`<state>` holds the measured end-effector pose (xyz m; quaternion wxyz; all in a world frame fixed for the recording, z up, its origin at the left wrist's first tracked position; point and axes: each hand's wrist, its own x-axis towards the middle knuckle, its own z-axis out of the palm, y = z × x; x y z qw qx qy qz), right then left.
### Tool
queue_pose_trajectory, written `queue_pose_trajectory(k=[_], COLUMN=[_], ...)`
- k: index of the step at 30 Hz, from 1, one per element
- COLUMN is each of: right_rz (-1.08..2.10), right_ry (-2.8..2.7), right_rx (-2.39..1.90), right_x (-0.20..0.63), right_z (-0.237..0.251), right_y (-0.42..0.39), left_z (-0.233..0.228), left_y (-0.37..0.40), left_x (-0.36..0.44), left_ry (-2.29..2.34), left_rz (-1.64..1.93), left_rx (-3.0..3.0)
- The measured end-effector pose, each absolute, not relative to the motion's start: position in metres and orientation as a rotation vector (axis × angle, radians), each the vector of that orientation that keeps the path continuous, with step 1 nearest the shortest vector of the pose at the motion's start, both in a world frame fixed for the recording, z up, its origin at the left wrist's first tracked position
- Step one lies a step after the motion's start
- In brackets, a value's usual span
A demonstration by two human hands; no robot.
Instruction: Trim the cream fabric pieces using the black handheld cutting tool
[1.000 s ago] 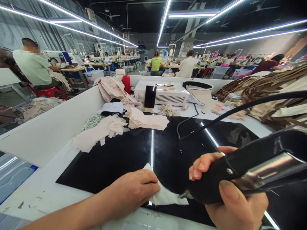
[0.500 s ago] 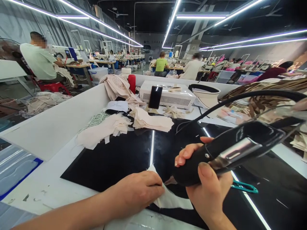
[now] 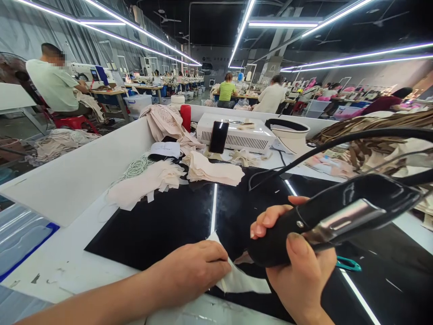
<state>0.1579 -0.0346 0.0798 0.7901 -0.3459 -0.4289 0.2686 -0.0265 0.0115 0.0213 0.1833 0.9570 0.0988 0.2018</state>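
Head view: cream cloth piece [image 3: 245, 282] lay by the black board's [image 3: 158, 225] near edge; looked light, limp, best held by its edge. Left hand [image 3: 203, 264] pinched its left part; right hand [image 3: 301, 266] gripped black corded tool [image 3: 326, 212], probably heavier, rigid.

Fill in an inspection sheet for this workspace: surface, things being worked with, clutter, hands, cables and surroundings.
Surface: glossy black sheet on a white table.
Job's things: pale cloth piece; black handheld tool, tip unclear.
Clutter: cloth stacks, phone, white vented box.
Hands: left hand holds the cloth piece; right hand grips the tool.
Cables: black cable arching at the right; where it joins is unclear.
Surroundings: people seated near sewing machines; ceiling lights lit.
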Motion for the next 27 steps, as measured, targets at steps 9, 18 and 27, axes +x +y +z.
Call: queue_pose_trajectory(k=[9, 18, 27], right_rz=[0.606, 0.526, 0.529], right_ry=[-0.935, -0.932, -0.964], right_rx=[-0.779, -0.771, -0.802], right_x=[0.156, 0.171, 0.180], right_z=[0.074, 0.087, 0.074], right_y=[-0.037, -0.054, -0.068], left_z=[0.021, 0.018, 0.036], left_y=[0.011, 0.014, -0.007], left_x=[-0.027, -0.028, -0.009], left_ry=[0.283, 0.186, 0.254], left_rz=[0.555, 0.582, 0.522], left_rx=[2.690, 2.785, 2.868])
